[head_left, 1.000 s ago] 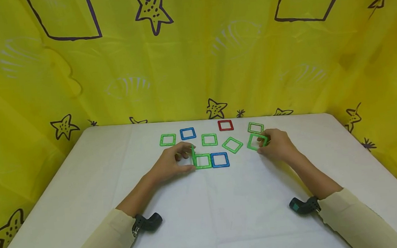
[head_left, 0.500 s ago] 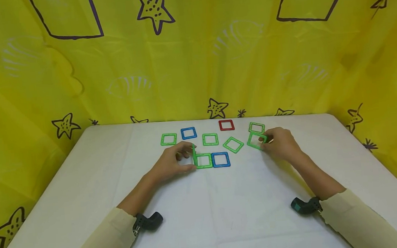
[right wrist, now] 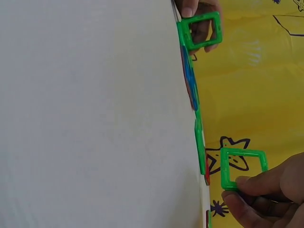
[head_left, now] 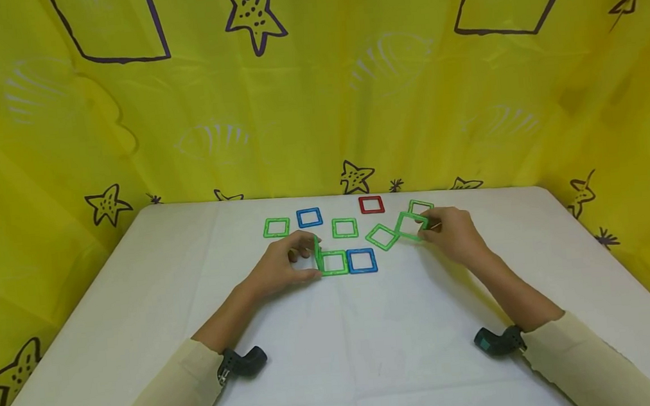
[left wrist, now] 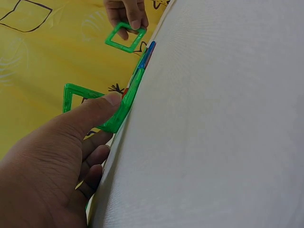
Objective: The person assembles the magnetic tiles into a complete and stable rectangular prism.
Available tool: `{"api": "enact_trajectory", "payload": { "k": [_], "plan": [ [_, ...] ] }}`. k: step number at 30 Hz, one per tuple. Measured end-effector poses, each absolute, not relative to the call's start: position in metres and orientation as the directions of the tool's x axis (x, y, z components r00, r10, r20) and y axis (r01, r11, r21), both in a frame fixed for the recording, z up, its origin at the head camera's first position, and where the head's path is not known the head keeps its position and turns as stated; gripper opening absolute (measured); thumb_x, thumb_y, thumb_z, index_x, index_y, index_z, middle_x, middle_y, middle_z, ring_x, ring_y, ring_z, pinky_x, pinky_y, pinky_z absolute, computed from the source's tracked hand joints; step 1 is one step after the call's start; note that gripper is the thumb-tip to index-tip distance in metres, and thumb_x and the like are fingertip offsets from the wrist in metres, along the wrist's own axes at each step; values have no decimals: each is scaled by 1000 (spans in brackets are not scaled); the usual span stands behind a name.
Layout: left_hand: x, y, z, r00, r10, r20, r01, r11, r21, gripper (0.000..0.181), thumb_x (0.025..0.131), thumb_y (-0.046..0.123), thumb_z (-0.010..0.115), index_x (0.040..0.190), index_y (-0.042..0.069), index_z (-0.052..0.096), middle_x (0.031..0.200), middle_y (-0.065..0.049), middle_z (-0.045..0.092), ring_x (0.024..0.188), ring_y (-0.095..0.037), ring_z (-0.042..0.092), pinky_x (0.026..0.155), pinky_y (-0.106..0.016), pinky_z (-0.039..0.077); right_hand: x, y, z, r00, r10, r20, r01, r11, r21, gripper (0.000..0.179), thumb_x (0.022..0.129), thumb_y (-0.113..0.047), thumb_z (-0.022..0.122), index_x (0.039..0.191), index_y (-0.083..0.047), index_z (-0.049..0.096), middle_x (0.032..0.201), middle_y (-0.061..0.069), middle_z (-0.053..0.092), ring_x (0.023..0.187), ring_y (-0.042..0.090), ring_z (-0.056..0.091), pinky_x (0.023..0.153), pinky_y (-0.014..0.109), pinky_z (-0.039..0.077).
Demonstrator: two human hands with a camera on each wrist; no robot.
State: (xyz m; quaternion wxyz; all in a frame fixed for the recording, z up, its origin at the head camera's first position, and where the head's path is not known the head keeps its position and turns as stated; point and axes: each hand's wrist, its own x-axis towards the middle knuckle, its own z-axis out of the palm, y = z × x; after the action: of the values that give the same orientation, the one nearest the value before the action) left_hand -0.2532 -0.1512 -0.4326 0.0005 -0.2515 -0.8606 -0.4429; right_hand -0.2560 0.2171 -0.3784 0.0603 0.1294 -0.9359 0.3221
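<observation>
My left hand [head_left: 281, 265] pinches an upright green square magnetic tile [left wrist: 71, 88], thumb near its lower edge. That tile stands on the left side of a flat green tile [head_left: 335, 272], which joins a flat blue tile [head_left: 362, 270] on its right. Off to the right, my right hand [head_left: 454, 233] pinches another green square magnetic tile [right wrist: 225, 166] between thumb and fingers. In the right wrist view this tile is raised off the table and tilted. It overlaps a flat diamond-turned green tile [head_left: 383, 248] in the head view.
Behind the hands lie loose square tiles: a green one [head_left: 277, 235], a blue one [head_left: 310, 225], a middle green one [head_left: 345, 235], a red one [head_left: 372, 212] and a far-right green one [head_left: 421, 203]. A yellow patterned curtain [head_left: 304, 101] hangs behind the white table [head_left: 350, 355].
My right hand has lifted its green tile and carried it slightly left, toward the diamond-turned tile. The left hand stays in place on the upright tile.
</observation>
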Motion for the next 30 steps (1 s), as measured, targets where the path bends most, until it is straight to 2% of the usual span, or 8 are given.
{"api": "enact_trajectory", "payload": {
  "k": [6, 14, 20, 30],
  "plan": [
    [-253, -150, -431, -876, 429, 222, 430, 485, 762, 59, 82, 18, 91, 134, 10, 64, 118, 1, 70, 103, -19, 62, 92, -40, 50, -250, 200, -378, -954, -201, 222, -298, 707, -642, 33, 94, 1, 76, 124, 10, 67, 103, 20, 74, 92, 33, 71, 79, 39, 59],
    [-252, -151, -431, -879, 429, 208, 421, 493, 761, 58, 83, 20, 91, 133, 12, 64, 116, 1, 69, 102, -19, 61, 91, -38, 50, -243, 178, -384, -942, -205, 264, -333, 636, -696, 30, 93, 2, 77, 121, 6, 67, 104, 18, 73, 93, 32, 73, 83, 42, 61],
    [-252, -152, -431, -882, 428, 196, 412, 499, 762, 58, 83, 20, 91, 133, 13, 62, 115, 1, 68, 102, -20, 60, 91, -38, 49, -240, 166, -390, -927, -228, 297, -374, 585, -720, 28, 91, 4, 79, 116, 7, 68, 98, 16, 74, 89, 30, 74, 80, 35, 61],
    [-253, -150, -431, -870, 444, 213, 434, 487, 758, 59, 83, 17, 90, 134, 10, 63, 118, -1, 69, 103, -21, 60, 90, -40, 49, -237, 154, -397, -909, -266, 320, -415, 532, -738, 26, 89, 5, 80, 113, 6, 70, 98, 14, 74, 88, 29, 72, 80, 32, 60]
  ]
}}
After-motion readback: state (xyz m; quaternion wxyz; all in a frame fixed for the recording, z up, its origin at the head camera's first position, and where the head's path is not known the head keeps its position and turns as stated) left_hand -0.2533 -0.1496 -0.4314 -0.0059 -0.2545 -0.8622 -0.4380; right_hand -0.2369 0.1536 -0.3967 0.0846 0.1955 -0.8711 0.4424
